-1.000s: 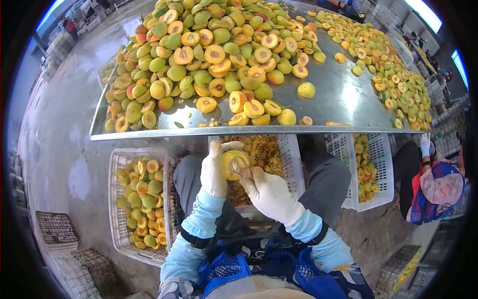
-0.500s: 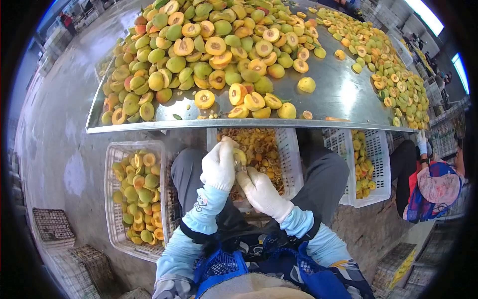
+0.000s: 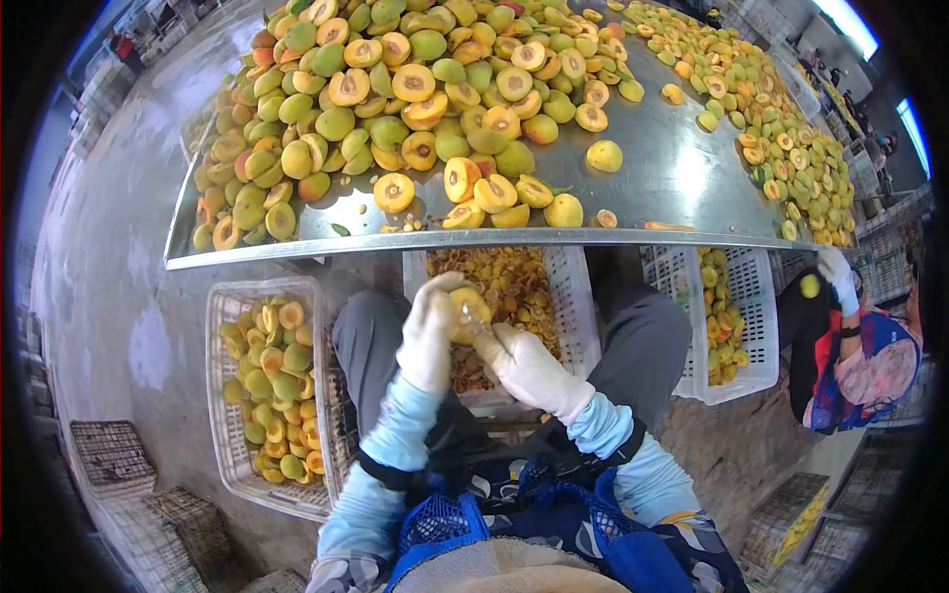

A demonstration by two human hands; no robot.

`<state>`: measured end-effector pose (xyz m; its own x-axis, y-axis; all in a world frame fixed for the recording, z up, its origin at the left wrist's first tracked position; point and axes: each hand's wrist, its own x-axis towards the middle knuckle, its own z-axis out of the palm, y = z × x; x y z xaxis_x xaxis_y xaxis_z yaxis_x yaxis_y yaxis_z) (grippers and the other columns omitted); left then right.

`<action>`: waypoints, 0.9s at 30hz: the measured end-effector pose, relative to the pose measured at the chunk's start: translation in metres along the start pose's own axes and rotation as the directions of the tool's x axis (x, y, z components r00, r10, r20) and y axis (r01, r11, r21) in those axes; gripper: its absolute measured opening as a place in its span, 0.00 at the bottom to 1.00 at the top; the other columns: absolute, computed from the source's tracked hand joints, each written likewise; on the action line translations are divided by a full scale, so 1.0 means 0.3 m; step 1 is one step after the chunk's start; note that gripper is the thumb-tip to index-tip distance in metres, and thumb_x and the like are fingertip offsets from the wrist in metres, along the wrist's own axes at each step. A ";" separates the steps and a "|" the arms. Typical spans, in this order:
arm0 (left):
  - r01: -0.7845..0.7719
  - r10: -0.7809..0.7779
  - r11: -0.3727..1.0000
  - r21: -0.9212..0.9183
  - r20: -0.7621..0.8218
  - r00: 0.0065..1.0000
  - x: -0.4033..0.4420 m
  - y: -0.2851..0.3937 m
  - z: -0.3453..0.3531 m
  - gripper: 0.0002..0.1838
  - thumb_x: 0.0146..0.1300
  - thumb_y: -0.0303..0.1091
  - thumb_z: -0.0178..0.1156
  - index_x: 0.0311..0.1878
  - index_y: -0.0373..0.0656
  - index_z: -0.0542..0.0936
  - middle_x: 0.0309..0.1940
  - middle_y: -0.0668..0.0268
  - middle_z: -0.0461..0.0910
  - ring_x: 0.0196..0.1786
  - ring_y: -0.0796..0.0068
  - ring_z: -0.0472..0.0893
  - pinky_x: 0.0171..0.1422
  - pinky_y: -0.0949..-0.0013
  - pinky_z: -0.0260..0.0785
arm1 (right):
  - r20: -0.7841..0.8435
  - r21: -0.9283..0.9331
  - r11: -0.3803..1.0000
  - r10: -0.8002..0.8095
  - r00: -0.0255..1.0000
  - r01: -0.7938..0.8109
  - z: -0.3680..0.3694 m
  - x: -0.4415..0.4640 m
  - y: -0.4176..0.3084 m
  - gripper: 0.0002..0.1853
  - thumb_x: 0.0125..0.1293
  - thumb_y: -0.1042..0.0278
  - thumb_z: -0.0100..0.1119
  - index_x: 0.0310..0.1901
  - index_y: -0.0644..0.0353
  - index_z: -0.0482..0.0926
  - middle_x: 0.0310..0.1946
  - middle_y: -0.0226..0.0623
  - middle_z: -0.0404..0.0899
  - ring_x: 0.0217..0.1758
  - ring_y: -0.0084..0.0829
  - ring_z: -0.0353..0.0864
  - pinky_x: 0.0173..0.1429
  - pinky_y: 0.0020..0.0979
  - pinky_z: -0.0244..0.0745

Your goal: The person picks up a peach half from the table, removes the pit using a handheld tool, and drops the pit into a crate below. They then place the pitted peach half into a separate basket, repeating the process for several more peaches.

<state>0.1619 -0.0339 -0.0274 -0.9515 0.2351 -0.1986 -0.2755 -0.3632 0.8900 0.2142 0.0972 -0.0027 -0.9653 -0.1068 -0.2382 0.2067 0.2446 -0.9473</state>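
Observation:
My left hand [image 3: 426,334], in a white glove, is closed around a yellow peach half [image 3: 475,302] above a crate between my knees. Against the fruit's face rests a small shiny metal tool [image 3: 469,317], pinched in my gloved right hand [image 3: 535,372]. Most of its handle is hidden by my fingers. Below both hands, the white crate [image 3: 573,306] holds brownish-yellow fruit scraps [image 3: 504,279]. Beyond them on the metal table [image 3: 657,188] lies a large heap of peach halves [image 3: 415,84], many with pits showing.
A white crate [image 3: 219,395] of peach halves stands to my left, another crate [image 3: 759,326] to my right. At far right a co-worker's gloved hand [image 3: 836,269] is near a green-yellow fruit [image 3: 810,286]. The table's metal edge [image 3: 474,238] runs just beyond my hands.
My left hand has turned the peach half, so more of its yellow face shows. The metal tool is now visible against it. At right, the co-worker's hand has shifted and a fruit appears below it.

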 end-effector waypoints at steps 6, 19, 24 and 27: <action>-0.040 0.080 0.979 0.198 -0.198 0.977 0.009 0.014 0.034 0.12 0.69 0.35 0.54 0.45 0.36 0.80 0.36 0.67 0.80 0.38 0.81 0.75 0.45 0.77 0.69 | 0.176 0.072 0.963 0.242 0.954 -0.258 -0.026 -0.011 -0.079 0.18 0.74 0.55 0.46 0.38 0.65 0.72 0.21 0.37 0.73 0.21 0.27 0.73 0.28 0.31 0.69; -0.021 0.027 0.966 0.259 -0.018 0.999 0.078 -0.014 -0.004 0.13 0.70 0.33 0.51 0.48 0.33 0.77 0.28 0.67 0.78 0.30 0.82 0.75 0.37 0.77 0.69 | 0.292 0.365 0.806 0.375 0.880 -0.465 -0.023 0.024 -0.012 0.14 0.73 0.52 0.43 0.35 0.54 0.66 0.16 0.24 0.60 0.13 0.16 0.53 0.16 0.22 0.49; -0.138 0.198 0.945 0.298 -0.182 0.963 0.034 -0.023 0.021 0.16 0.68 0.39 0.53 0.48 0.35 0.78 0.36 0.59 0.82 0.37 0.73 0.79 0.46 0.70 0.71 | 0.247 0.390 0.800 0.385 0.889 -0.455 0.019 0.019 -0.058 0.16 0.72 0.51 0.43 0.34 0.55 0.67 0.16 0.23 0.59 0.13 0.16 0.53 0.15 0.23 0.48; -0.025 0.079 0.940 0.339 -0.149 0.986 0.068 0.033 -0.021 0.18 0.69 0.42 0.51 0.48 0.36 0.78 0.34 0.61 0.81 0.36 0.75 0.79 0.44 0.71 0.71 | 0.222 0.314 0.840 0.388 0.895 -0.442 0.016 0.042 -0.049 0.17 0.71 0.50 0.44 0.33 0.55 0.68 0.15 0.23 0.58 0.12 0.16 0.53 0.14 0.23 0.49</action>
<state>0.1388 -0.0385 -0.0252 -0.9801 0.0687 -0.1861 -0.1891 -0.0412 0.9811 0.1997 0.0876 0.0072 -0.7479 -0.2141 -0.6283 0.6507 -0.0496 -0.7577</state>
